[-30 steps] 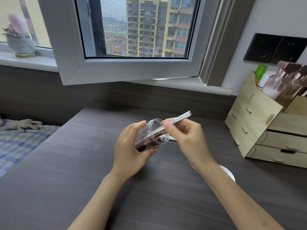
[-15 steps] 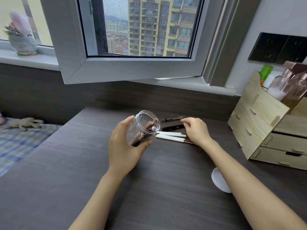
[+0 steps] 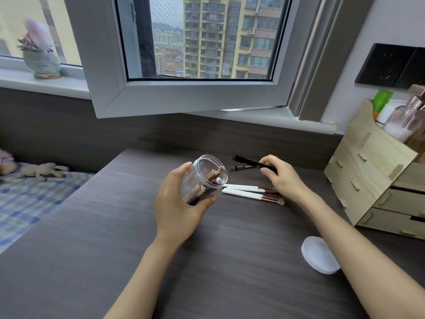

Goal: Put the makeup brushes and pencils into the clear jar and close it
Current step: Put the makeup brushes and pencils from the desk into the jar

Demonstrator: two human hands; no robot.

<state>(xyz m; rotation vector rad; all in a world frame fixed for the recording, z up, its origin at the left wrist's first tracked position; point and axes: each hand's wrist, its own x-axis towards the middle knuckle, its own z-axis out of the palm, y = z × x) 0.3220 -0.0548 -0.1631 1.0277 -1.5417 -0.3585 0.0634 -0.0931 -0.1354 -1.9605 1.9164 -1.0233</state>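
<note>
My left hand (image 3: 178, 203) holds the clear jar (image 3: 203, 178) tilted above the dark desk, its open mouth facing up and right. Several brushes and pencils lie inside it. My right hand (image 3: 281, 176) pinches a black pencil (image 3: 247, 161), lifted just off the desk at the far side. A second dark pencil (image 3: 241, 168) lies beneath it. Two white-handled makeup brushes (image 3: 243, 191) lie side by side on the desk between my hands. The white jar lid (image 3: 318, 254) rests on the desk near my right forearm.
A wooden drawer organiser (image 3: 377, 180) with bottles stands at the right edge of the desk (image 3: 115, 249). An open window sash (image 3: 184, 97) hangs over the desk's back. A bed with a checked cover (image 3: 27, 203) lies to the left.
My right hand dropped a silver pencil into the jar, reached to the desk, and now has lifted the black pencil. The left hand has kept the jar nearly still.
</note>
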